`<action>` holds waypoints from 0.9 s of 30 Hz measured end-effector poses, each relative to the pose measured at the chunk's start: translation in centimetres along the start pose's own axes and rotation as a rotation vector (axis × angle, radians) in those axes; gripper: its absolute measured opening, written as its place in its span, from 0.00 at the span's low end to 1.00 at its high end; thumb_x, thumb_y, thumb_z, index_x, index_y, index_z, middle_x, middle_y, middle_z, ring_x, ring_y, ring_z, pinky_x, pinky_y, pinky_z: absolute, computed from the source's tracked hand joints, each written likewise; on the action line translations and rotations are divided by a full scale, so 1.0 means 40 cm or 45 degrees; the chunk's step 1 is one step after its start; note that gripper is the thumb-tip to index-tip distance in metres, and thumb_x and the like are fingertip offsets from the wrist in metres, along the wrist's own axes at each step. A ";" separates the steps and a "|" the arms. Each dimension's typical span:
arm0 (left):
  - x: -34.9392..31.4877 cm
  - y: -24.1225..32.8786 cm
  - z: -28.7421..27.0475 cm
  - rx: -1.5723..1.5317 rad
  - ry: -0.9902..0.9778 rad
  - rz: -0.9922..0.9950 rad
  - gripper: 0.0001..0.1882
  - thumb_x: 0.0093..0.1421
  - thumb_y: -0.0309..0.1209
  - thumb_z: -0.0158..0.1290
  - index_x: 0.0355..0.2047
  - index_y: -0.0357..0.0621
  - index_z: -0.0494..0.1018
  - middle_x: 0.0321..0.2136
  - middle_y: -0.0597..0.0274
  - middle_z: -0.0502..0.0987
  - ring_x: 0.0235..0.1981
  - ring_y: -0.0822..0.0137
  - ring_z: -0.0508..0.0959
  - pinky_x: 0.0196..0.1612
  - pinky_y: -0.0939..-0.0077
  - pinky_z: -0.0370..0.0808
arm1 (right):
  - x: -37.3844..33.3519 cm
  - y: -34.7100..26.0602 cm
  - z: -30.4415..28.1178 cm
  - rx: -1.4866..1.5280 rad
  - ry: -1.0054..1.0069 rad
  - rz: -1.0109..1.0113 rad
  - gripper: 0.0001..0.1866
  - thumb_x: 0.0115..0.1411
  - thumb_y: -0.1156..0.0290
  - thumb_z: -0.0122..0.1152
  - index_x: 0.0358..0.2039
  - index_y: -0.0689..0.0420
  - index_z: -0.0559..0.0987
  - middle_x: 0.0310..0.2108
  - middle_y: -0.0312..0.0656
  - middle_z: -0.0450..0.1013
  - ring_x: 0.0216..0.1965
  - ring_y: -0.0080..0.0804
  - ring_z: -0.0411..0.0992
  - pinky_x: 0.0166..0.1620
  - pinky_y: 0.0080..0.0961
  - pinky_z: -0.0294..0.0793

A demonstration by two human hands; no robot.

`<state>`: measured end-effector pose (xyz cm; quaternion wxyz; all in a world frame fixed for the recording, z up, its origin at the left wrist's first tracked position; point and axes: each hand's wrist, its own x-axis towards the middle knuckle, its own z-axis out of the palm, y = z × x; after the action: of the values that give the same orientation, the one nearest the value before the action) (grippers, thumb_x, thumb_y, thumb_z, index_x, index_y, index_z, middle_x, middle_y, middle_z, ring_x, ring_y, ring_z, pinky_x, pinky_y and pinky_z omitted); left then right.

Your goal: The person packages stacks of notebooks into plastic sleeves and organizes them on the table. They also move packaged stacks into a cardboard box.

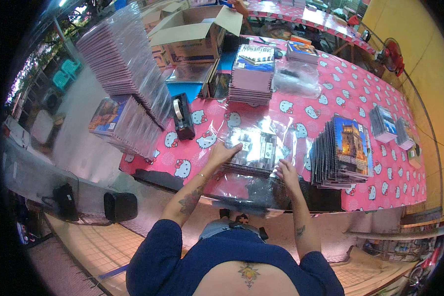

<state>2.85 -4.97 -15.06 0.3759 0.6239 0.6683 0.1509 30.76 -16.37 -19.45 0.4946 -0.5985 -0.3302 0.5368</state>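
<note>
Head view: left fingers [235, 148] touch notebook [259, 149] edge; right fingers [281, 167] beside; cannot tell grips.

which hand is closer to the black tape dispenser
Left: the left hand is to the right of the tape dispenser, at the left end of the book; the right hand is farther right, beside the book's right end.

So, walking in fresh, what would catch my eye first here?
Probably the bright pink tablecloth printed with white cat faces, filling the middle and right. Then the tall, plastic-wrapped stack of spiral-bound books at upper left, and, at centre, the left hand on a grey-covered spiral-bound book amid clear plastic.
</note>
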 end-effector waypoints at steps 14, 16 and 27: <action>-0.003 -0.148 -0.011 -1.173 -0.156 -0.256 0.16 0.60 0.43 0.54 0.40 0.46 0.73 0.29 0.72 0.73 0.29 0.77 0.71 0.33 0.78 0.67 | 0.040 -0.039 0.055 -0.099 -0.120 0.255 0.24 0.62 0.59 0.58 0.56 0.57 0.73 0.33 0.26 0.71 0.33 0.13 0.66 0.38 0.17 0.62; -0.016 -0.130 -0.013 -1.199 -0.137 -0.330 0.15 0.60 0.42 0.54 0.42 0.47 0.72 0.31 0.72 0.74 0.32 0.77 0.72 0.34 0.79 0.67 | 0.034 -0.049 0.056 -0.147 -0.134 0.258 0.27 0.61 0.58 0.59 0.58 0.57 0.72 0.35 0.27 0.72 0.36 0.16 0.68 0.41 0.18 0.62; -0.240 -0.324 -0.110 0.348 0.058 1.041 0.11 0.53 0.31 0.60 0.35 0.40 0.75 0.35 0.51 0.76 0.40 0.48 0.75 0.39 0.58 0.71 | -0.134 -0.022 -0.008 -1.312 -0.813 -0.660 0.12 0.54 0.66 0.66 0.38 0.56 0.79 0.37 0.48 0.75 0.41 0.47 0.74 0.46 0.37 0.72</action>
<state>-10.12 -15.17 -17.78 0.1843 0.8780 0.3881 0.2111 30.08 -21.16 -16.92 0.1357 -0.4712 -0.8087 0.3247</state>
